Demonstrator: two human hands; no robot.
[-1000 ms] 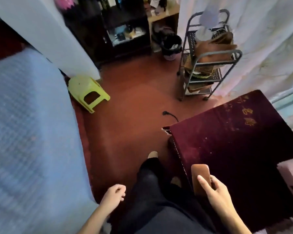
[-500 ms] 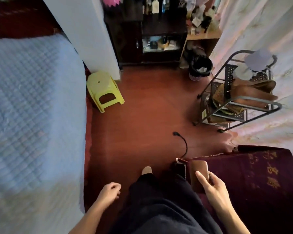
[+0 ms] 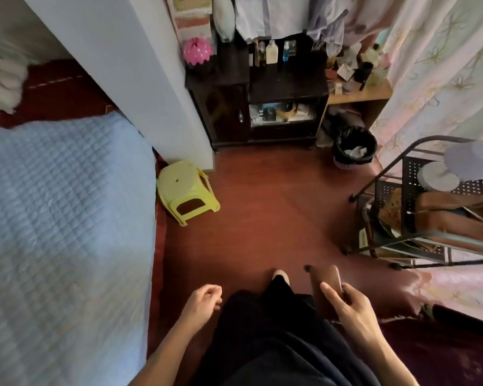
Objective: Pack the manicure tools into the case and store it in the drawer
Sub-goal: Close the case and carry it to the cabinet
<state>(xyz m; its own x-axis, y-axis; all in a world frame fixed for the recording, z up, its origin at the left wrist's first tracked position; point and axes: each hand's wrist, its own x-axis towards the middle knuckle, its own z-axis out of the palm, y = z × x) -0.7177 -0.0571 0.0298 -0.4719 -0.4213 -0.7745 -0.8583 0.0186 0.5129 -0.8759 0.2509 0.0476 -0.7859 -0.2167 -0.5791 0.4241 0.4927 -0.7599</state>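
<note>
My right hand grips a closed brown manicure case, held upright in front of my right leg with my index finger laid along its face. My left hand hangs beside my left leg with loosely curled fingers and holds nothing. A dark cabinet with a glass-fronted compartment stands against the far wall. No loose manicure tools are in sight.
A bed with a blue quilt fills the left side. A yellow-green stool lies tilted by the white pillar. A black bin and a metal trolley stand on the right. Red floor stretches ahead. A dark red cloth covers the lower right.
The view has swung left and forward, away from the maroon-covered table toward the cabinet. My right hand keeps hold of the brown case. My left hand stays loose at my side.
</note>
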